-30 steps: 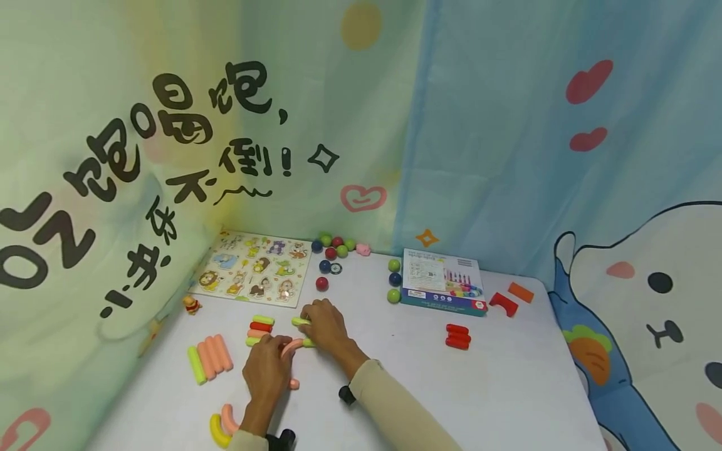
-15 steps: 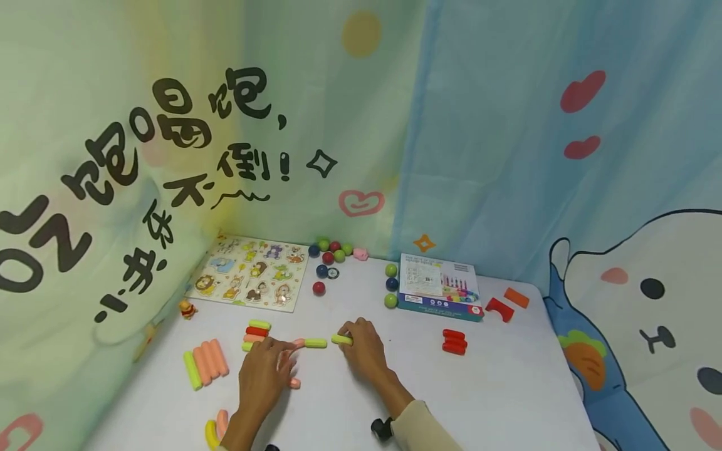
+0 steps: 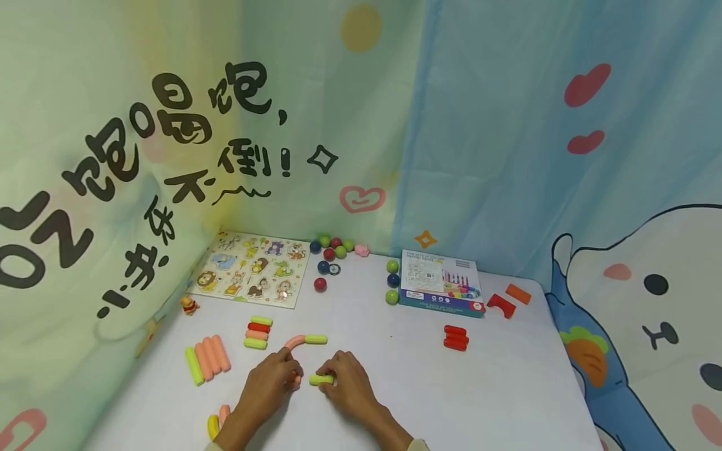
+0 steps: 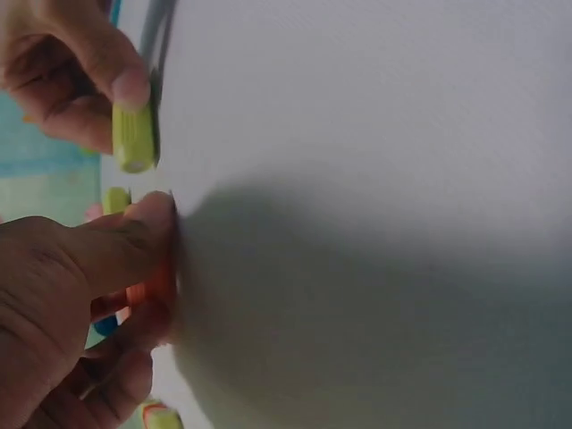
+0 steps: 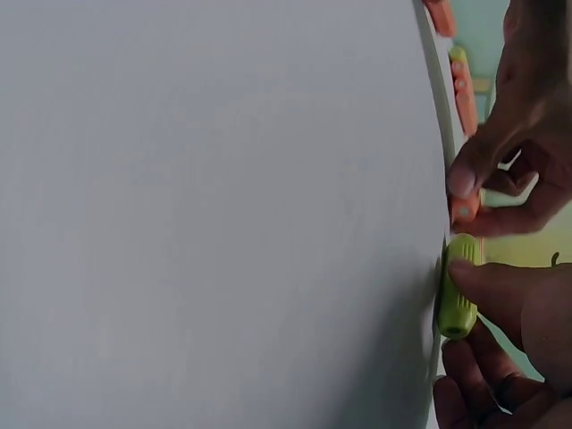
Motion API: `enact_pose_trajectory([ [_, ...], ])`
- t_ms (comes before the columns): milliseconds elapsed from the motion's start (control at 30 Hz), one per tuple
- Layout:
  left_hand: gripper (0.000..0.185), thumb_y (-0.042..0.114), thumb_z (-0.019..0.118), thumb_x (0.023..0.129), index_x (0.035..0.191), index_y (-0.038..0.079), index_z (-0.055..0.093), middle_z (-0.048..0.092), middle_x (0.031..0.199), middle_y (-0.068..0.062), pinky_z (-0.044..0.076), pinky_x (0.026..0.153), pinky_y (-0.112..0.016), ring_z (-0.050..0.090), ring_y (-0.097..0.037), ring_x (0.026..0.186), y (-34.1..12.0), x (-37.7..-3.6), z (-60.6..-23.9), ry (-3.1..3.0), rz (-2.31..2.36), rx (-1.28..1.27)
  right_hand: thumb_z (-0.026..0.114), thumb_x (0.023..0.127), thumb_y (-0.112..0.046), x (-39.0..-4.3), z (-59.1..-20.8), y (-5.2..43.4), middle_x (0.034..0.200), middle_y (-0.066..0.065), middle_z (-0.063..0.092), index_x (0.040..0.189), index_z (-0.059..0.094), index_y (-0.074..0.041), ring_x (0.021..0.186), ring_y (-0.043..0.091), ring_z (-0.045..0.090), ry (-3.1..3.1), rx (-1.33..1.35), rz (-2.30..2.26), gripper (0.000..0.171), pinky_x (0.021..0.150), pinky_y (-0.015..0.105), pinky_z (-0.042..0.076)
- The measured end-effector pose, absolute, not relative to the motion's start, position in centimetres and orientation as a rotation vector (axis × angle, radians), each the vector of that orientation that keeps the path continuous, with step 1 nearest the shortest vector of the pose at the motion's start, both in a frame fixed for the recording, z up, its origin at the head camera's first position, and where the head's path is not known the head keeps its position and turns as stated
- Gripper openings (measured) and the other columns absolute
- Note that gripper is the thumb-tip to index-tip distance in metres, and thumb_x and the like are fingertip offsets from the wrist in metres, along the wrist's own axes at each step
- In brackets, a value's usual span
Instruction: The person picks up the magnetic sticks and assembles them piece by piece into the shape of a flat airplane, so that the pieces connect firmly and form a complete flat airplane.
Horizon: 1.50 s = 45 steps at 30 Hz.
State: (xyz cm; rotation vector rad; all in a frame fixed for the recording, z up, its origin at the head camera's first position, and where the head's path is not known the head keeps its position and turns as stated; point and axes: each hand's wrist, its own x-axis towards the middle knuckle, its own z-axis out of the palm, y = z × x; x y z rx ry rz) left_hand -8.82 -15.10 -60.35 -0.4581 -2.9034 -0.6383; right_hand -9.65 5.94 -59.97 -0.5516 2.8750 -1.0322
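Your right hand pinches the green stick; your left hand pinches a pink piece. Both look light, rigid and smooth: grip mid-length.

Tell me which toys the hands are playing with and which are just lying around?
In use:
green stick, held by the right hand
orange piece, under the left hand

Lying about:
animal puzzle
coloured balls
toy box
red sticks
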Motion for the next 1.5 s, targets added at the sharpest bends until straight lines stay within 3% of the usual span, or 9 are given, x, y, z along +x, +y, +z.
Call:
enact_pose_trajectory([
  [233, 0.025, 0.008, 0.095, 0.075, 0.084, 0.023, 0.077, 0.059, 0.091, 0.012, 0.053, 0.070, -0.030, 0.058, -0.005, 0.079, -15.3, -8.8, -60.6, -2.891, -0.683, -0.475, 0.093, 0.079, -0.015, -9.7, -60.1, 4.4, 0.081, -0.013, 0.061, 0.094, 0.083, -0.018, 0.077, -0.003, 0.041, 2.836, -0.597, -1.090, 0.018, 0.071, 0.017, 0.037],
  [400, 0.022, 0.010, 0.094, 0.077, 0.088, 0.022, 0.078, 0.059, 0.094, 0.011, 0.053, 0.068, -0.028, 0.061, -0.005, 0.079, -15.3, -8.4, -60.7, -2.913, -0.683, -0.460, 0.094, 0.078, -0.019, -9.9, -60.4, 4.1, 0.079, -0.014, 0.062, 0.092, 0.083, -0.019, 0.074, -0.004, 0.041, 2.801, -0.610, -1.093, 0.018, 0.073, 0.018, 0.037],
  [633, 0.023, 0.014, 0.095, 0.076, 0.087, 0.027, 0.080, 0.058, 0.091, 0.015, 0.051, 0.066, -0.025, 0.060, -0.001, 0.079, -15.4, -8.1, -60.9, -2.909, -0.718, -0.401, 0.093, 0.078, -0.024, -10.4, -60.3, 4.7, 0.084, -0.015, 0.069, 0.096, 0.083, -0.020, 0.076, -0.005, 0.046, 2.735, -0.684, -1.082, 0.020, 0.081, 0.023, 0.043],
  [867, 0.026, 0.009, 0.095, 0.075, 0.086, 0.026, 0.078, 0.057, 0.091, 0.015, 0.051, 0.066, -0.025, 0.061, -0.002, 0.079, -15.4, -8.2, -60.8, -2.883, -0.791, -0.429, 0.094, 0.079, -0.024, -10.7, -60.0, 5.3, 0.083, -0.015, 0.069, 0.095, 0.082, -0.021, 0.076, 0.002, 0.055, 2.683, -0.690, -1.104, 0.020, 0.079, 0.021, 0.041],
  [1100, 0.026, 0.010, 0.095, 0.073, 0.086, 0.026, 0.079, 0.057, 0.090, 0.014, 0.053, 0.069, -0.026, 0.061, -0.002, 0.080, -15.5, -8.2, -60.9, -2.871, -0.787, -0.447, 0.093, 0.079, -0.023, -11.0, -59.9, 5.4, 0.084, -0.013, 0.071, 0.098, 0.084, -0.021, 0.076, -0.003, 0.054, 2.653, -0.742, -1.093, 0.021, 0.077, 0.017, 0.043],
  [1333, 0.024, 0.011, 0.094, 0.075, 0.088, 0.025, 0.079, 0.058, 0.091, 0.013, 0.055, 0.073, -0.028, 0.063, -0.005, 0.083, -15.4, -8.3, -61.1, -2.881, -0.787, -0.454, 0.090, 0.085, -0.028, -12.1, -59.6, 6.1, 0.088, -0.016, 0.074, 0.104, 0.085, -0.022, 0.080, -0.002, 0.057, 2.619, -0.719, -1.076, 0.020, 0.076, 0.017, 0.044],
  [1500, 0.022, 0.012, 0.093, 0.077, 0.087, 0.026, 0.079, 0.059, 0.093, 0.013, 0.056, 0.074, -0.030, 0.063, -0.004, 0.084, -15.4, -8.3, -61.0, -2.900, -0.790, -0.447, 0.084, 0.092, -0.026, -14.3, -58.6, 6.1, 0.095, -0.011, 0.076, 0.109, 0.082, -0.022, 0.087, 0.007, 0.062, 2.789, -0.605, -1.149, 0.017, 0.079, 0.022, 0.048],
])
